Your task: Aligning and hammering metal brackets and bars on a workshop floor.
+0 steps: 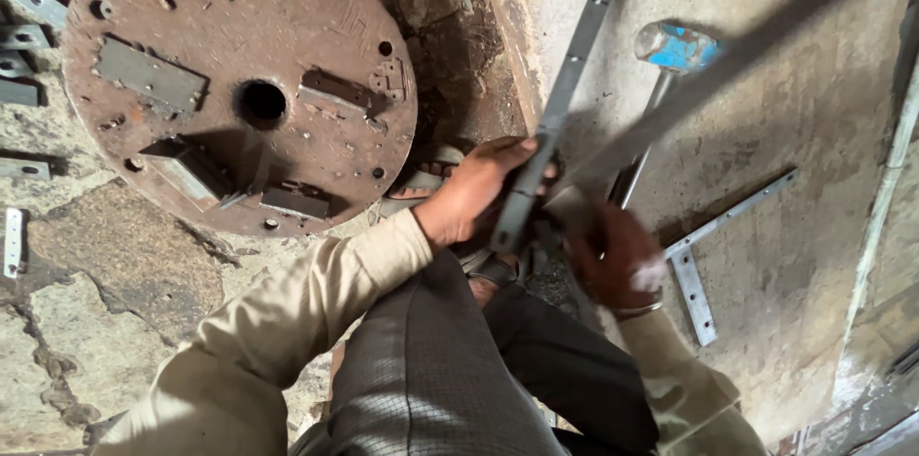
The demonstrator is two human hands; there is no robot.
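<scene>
No packages, labels, signs or screens anywhere in view.

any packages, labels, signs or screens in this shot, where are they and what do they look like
No packages, signs or screens in view.
The nearest to a label is a blue patch with white scuffs on the rounded hammer head, upper right on the concrete floor, beyond the right hand.
Faint scratched marks on the round rusty metal disc, upper left, are too faint to tell apart.

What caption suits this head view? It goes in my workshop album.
Left hand grips a flat holed metal strip, blurred right hand holds another bar, beside a rusty steel disc and hammer.
</scene>
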